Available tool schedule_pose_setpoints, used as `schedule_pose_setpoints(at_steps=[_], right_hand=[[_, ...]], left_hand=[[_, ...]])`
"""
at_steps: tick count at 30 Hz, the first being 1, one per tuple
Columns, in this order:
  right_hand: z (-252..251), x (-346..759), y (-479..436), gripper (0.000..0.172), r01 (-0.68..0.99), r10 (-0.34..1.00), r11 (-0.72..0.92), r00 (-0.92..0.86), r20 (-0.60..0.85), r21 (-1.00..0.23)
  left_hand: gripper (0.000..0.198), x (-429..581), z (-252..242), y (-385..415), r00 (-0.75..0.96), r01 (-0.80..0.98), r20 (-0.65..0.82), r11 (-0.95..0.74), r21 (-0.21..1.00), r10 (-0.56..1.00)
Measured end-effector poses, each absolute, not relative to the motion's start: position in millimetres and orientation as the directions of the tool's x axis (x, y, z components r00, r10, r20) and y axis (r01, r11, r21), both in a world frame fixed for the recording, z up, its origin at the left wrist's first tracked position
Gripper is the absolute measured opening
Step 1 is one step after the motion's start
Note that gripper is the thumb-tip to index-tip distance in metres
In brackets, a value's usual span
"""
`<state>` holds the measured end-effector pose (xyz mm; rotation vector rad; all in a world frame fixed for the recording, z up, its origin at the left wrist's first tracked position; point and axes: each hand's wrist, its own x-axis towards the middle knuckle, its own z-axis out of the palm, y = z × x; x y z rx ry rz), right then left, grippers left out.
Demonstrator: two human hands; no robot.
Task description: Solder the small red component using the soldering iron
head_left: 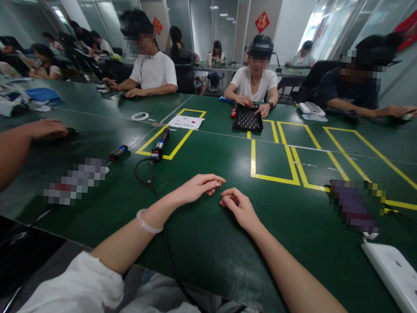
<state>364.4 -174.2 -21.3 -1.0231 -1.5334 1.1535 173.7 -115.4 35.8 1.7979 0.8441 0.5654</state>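
Note:
Over the green table [200, 244], my left hand [203, 184] is closed on a small orange and white item [218, 183] between thumb and fingers; most of the item is hidden. A pale bracelet [149, 221] circles my left wrist. Just to the right, my right hand [236, 204] has its fingers curled toward the left one, with a small gap between the hands. Whether anything is within its fingers is too small to tell.
A black cylindrical device [160, 143] with a cable stands left of centre, near a white card [186, 122]. Yellow tape [274, 179] marks the table. A power strip [399, 280] is at right. Another person's arm [5, 156] reaches in at left. Across, a person handles a black tray [247, 128].

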Motion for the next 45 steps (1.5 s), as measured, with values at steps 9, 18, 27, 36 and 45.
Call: schedule_pose_setpoints(at_steps=[9, 18, 27, 36, 45], right_hand=[[-16, 362, -173, 0.032, -0.246, 0.955, 0.022, -0.281, 0.093, -0.969], [-16, 362, -174, 0.034, -0.246, 0.964, 0.063, -0.235, 0.123, -0.967], [-18, 364, -171, 0.033, -0.155, 0.974, 0.110, -0.178, 0.138, -0.982], [-20, 364, -172, 0.022, 0.066, 0.945, 0.301, -0.157, 0.288, -0.951], [-16, 367, -174, 0.012, 0.244, 0.912, 0.409, -0.155, 0.381, -0.879]], left_hand=[[0.045, 178, 29, -131, 0.757, 0.136, -0.017, -0.132, 0.982, 0.653], [0.031, 175, 14, -125, 0.689, 0.085, -0.038, -0.029, 0.996, 0.723], [0.022, 177, 26, -135, 0.657, 0.245, 0.113, -0.353, 0.903, 0.746], [0.019, 174, 19, -131, 0.654, 0.272, 0.191, -0.463, 0.843, 0.732], [0.018, 176, 21, -132, 0.648, 0.282, 0.219, -0.497, 0.821, 0.729]])
